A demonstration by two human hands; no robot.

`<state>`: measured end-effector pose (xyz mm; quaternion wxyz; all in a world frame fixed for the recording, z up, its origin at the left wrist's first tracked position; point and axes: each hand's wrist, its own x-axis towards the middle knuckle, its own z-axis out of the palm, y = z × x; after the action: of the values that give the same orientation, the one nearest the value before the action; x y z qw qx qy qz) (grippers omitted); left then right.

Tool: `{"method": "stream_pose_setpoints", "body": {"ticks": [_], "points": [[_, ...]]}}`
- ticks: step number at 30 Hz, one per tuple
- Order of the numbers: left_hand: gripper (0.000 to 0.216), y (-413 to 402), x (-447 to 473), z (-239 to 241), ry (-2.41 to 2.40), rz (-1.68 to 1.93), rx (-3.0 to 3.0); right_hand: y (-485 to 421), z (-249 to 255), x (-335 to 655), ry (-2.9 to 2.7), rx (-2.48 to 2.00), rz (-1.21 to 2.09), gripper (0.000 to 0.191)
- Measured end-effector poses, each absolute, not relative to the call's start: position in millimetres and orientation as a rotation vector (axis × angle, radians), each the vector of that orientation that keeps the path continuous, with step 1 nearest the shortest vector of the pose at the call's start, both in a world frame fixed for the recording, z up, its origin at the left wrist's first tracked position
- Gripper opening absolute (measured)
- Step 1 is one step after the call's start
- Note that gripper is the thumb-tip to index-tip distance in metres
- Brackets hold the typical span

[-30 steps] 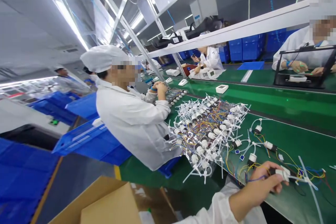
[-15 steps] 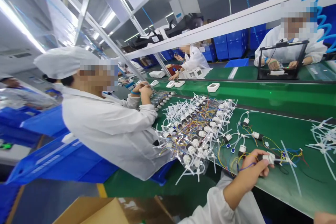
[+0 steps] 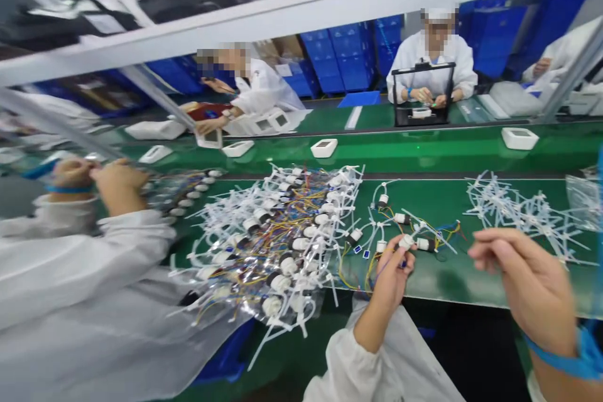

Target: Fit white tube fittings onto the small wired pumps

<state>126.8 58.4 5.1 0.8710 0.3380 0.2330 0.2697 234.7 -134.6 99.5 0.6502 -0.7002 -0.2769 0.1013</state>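
Note:
My left hand is closed on a small white and black pump part trailing coloured wires, at the near edge of the green bench. My right hand hovers to the right with fingers curled and pinched together; whether anything is in them is unclear. A blue band circles that wrist. Left of my left hand lies a big heap of wired pump parts with white tubes on clear plastic. A few loose pump parts lie just beyond my left hand.
A pile of white tube pieces lies at the right. A co-worker's sleeve and hands fill the left. White housings sit on the green conveyor. Two more workers sit across, one behind a black frame.
The view has swung right, so the co-worker's head has left the picture. My right hand has come into view. My left hand has drawn the pump part nearer the bench edge.

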Motion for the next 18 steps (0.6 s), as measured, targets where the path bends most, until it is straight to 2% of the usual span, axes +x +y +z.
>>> {"method": "stream_pose_setpoints", "body": {"ticks": [6,9,11,14,18], "points": [[0.054,61.4,126.3,4.1,0.498,0.52,0.739,-96.3,44.6,263.0,-0.518,-1.77,0.342,0.053],[0.052,61.4,126.6,3.0,0.49,0.496,0.794,-99.4,32.7,268.8,-0.604,-1.745,0.545,0.055],[0.049,61.4,126.3,2.5,0.468,0.469,0.819,-102.0,32.5,270.8,-0.686,-1.705,0.696,0.053],[0.046,61.9,125.1,1.2,0.429,0.445,0.829,-102.0,33.5,270.4,-0.756,-1.69,0.711,0.043],[0.06,62.9,123.0,-0.8,0.374,0.422,0.779,-94.7,26.4,256.8,-0.746,-1.607,0.748,0.035]]}}
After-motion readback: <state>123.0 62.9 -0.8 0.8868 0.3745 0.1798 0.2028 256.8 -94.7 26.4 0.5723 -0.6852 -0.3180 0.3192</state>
